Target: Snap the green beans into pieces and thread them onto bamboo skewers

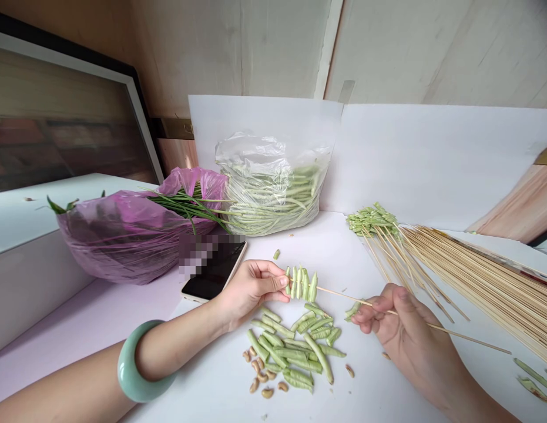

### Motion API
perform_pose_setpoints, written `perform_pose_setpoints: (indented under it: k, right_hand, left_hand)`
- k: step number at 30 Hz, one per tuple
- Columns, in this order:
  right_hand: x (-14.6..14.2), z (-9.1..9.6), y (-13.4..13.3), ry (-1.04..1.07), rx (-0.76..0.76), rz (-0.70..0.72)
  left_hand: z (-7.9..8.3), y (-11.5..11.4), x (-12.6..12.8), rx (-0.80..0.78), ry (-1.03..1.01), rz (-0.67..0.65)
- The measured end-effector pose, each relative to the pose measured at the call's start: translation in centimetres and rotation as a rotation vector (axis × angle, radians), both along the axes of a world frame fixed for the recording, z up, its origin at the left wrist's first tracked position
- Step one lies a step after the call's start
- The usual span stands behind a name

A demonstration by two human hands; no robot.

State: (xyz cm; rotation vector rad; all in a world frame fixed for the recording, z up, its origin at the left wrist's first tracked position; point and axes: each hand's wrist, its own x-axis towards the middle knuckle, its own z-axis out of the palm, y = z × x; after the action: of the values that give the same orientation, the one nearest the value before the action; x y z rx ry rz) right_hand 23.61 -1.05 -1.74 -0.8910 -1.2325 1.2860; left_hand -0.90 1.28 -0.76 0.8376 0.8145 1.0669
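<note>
smartphone (215, 267) lying flat | purple plastic bag (123, 241) holding chives (185, 205) | dark framed panel (57, 117)

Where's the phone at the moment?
In the head view, the smartphone lies on the white tabletop left of centre, just beyond the person's left hand and right in front of the purple plastic bag.

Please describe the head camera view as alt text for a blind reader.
A person's left hand pinches cut green beans threaded on a thin bamboo skewer, which the right hand also holds. Loose green bean pieces and small tan seeds lie on a white tabletop, beside a pile of bamboo skewers.
</note>
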Motion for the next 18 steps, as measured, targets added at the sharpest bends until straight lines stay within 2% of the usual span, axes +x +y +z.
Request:
perform_pose_setpoints:
  k: [11, 18]
  right_hand:
    - [0.21, -0.04, -0.13, 0.008, -0.020, 0.003]
    - [0.15, -0.13, 0.00, 0.032, 0.004, 0.061]
  left_hand:
    - [0.06, 0.01, -0.04, -0.008, 0.030, -0.008]
    - [0.20, 0.01, 0.06, -0.014, 0.035, -0.005]
